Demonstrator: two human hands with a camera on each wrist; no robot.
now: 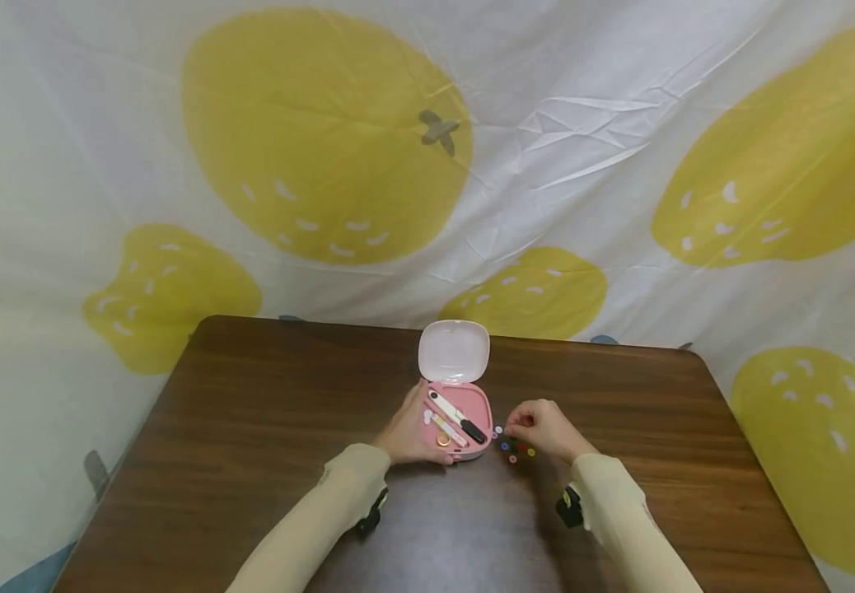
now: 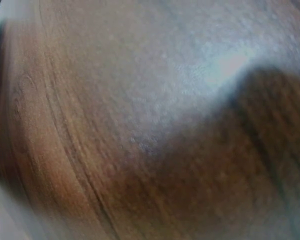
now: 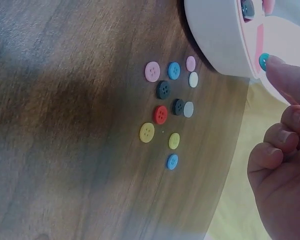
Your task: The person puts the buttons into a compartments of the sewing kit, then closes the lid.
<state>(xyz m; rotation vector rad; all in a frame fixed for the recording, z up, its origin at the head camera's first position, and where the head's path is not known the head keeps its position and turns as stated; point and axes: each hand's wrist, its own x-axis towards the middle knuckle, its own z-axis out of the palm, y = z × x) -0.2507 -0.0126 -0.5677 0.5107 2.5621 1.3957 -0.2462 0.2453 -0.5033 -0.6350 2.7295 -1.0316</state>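
Note:
A small pink-and-white box (image 1: 481,400) stands on the table with its white lid (image 1: 454,352) swung up at the back. My left hand (image 1: 407,428) grips it by the left side and front corner. Inside lie a white-and-black stick-shaped tool (image 1: 457,416), a slim pale stick (image 1: 448,429) and a small gold ring (image 1: 443,440). My right hand (image 1: 544,427), just right of the box, pinches a teal button (image 3: 263,61) at the thumb tip. Loose buttons in several colours, among them a red button (image 3: 160,115) and a yellow button (image 3: 147,132), lie on the table below that hand.
The dark wood table (image 1: 264,412) spreads out on both sides of the box. Behind it hangs a white cloth (image 1: 546,165) with yellow fruit prints. Mostly blurred tabletop (image 2: 140,125) fills the left wrist view.

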